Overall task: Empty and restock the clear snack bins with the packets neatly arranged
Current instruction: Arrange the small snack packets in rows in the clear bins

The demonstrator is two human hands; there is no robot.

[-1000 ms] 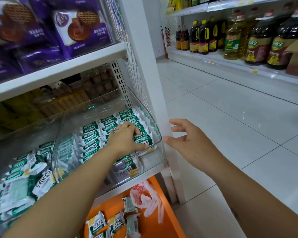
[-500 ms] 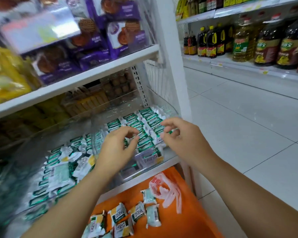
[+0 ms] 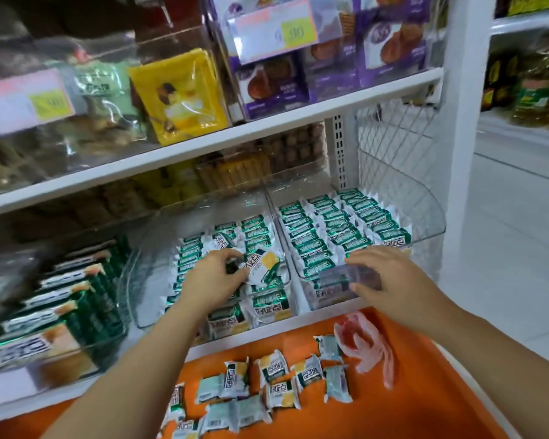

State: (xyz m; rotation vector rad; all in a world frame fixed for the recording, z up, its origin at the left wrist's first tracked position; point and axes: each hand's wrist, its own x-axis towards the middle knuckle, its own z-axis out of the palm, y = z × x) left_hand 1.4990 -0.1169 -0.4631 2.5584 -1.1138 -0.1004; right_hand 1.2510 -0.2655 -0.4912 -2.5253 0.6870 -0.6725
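Filling the upper half of the frame: white shelving (image 3: 267, 125), stacked upper right with purple biscuit packs (image 3: 273, 80). Spread along the bottom: an orange tray (image 3: 425, 400). At centre right, on the lower shelf, a right clear bin (image 3: 431, 217) packed with green-and-white packets (image 3: 330, 236) in tidy rows; just left of it, a middle clear bin (image 3: 146, 280), rows at the back, jumbled toward the front (a good deal messier than its neighbour). Far left, blurred, green boxes (image 3: 76, 299) in another clear container. And the hands: reaching in at centre with the left hand (image 3: 216, 277), pinching a white-and-yellow packet (image 3: 262, 264) between thumb and fingertips just above the pile; gripping the front wall of the right clear bin with the right hand (image 3: 390, 277), fingers over the top edge, thumb underneath. Down on the tray, lower right, a crumpled pink bag (image 3: 351, 335); lower centre, loose packets (image 3: 273, 372) scattered, some face up, some face down.
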